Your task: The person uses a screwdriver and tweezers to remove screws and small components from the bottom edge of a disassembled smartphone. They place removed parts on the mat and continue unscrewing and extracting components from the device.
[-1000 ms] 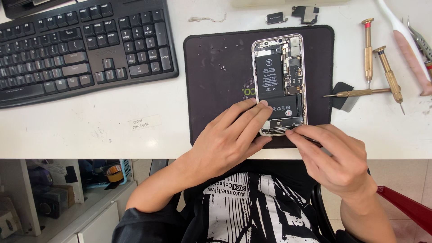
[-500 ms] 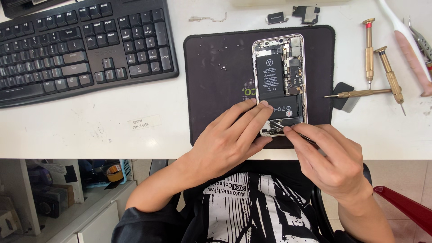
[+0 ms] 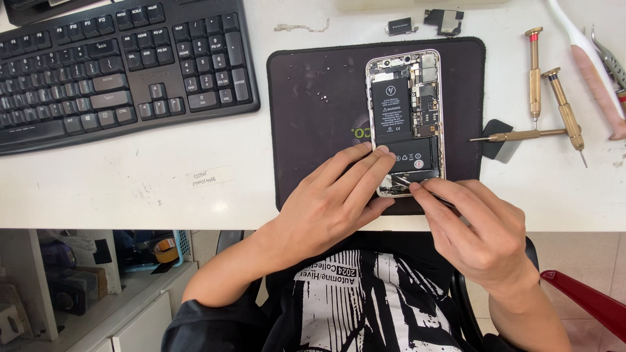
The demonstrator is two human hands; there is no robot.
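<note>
Phone: an opened phone (image 3: 405, 120) with battery and boards exposed lies lengthwise on the black mat (image 3: 313, 124), in the mat's right half, its near end under the fingers
Left hand: the left hand (image 3: 339, 202) rests on the mat's near edge, fingers laid flat and spread over the phone's near left corner, pressing it down; it grasps nothing
Right hand: the right hand (image 3: 479, 225) is pinched shut on thin tweezers (image 3: 417, 189), tips at the phone's near end
Right of mat: three brass screwdrivers (image 3: 554, 98) lie well apart from the phone
Far left: a black keyboard (image 3: 117, 65) on the white desk (image 3: 130, 189)
</note>
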